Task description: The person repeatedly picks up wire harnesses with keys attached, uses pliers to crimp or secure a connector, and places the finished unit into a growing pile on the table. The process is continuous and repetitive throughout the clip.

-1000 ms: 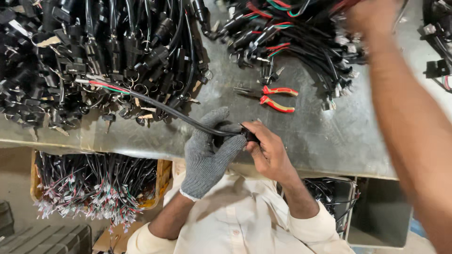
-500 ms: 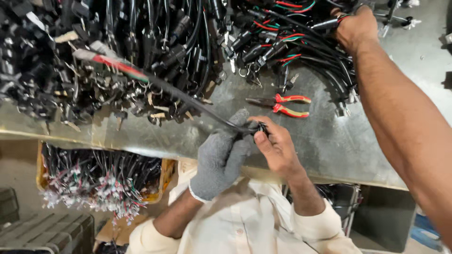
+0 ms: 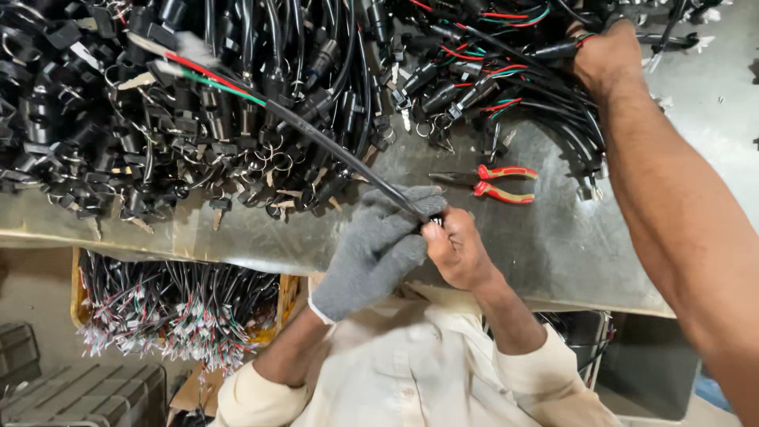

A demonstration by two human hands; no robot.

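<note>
Scene: A metal-topped table seen from above, most of it buried under black cables and plugs.

Right hand: The wearer's right hand reaches in from the lower right edge to the upper right of the frame, knuckles up, fingers sunk in a tangle of cables with red and green wires. The fingertips are hidden, so it cannot be told how tightly they curl or which strand they have.

Left hand: Out of the picture.

Co-worker: A person in a cream shirt at bottom centre holds one long black cable. A grey-gloved hand wraps its near end, and a bare hand touches it, pinching the tip.

Cable: It runs up and left from the two hands to bared red and green wires in the upper left.

Pliers: Red-handled pliers lie on bare metal between the co-worker's hands and the tangle, touched by no one.

Elsewhere: A bigger heap of plugs fills the upper left. A crate of thin wires sits below the table edge at lower left.

Step in hand: By the look of it, picking a cable out of the tangle at upper right.

Next move: It would call for a firm hold on a single strand and a slow pull, as neighbouring plugs may snag and drag along.
</note>
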